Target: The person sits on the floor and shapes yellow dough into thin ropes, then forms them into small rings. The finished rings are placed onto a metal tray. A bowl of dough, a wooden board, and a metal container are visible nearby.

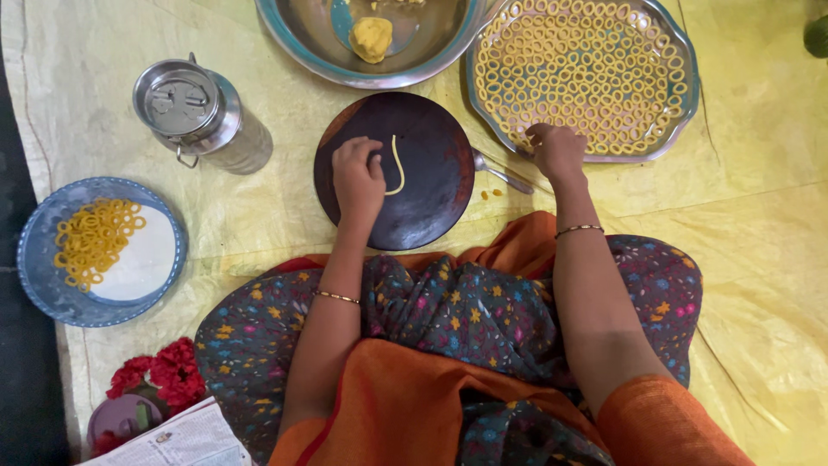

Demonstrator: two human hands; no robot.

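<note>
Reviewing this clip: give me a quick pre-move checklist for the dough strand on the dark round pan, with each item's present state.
1. Thin yellow dough strand lies whole on the dark round flat pan: ok.
2. Left hand rests on the pan beside the strand: ok.
3. Strand ends joined into a ring: not ok, it lies open and curved.
4. Right hand is free to help: not ok, it is at the edge of the large metal tray of dough rings.
5. Tray has room for another ring: cannot tell, it looks nearly full.
6. Yellow dough lump waits in the steel bowl: ok.
</note>
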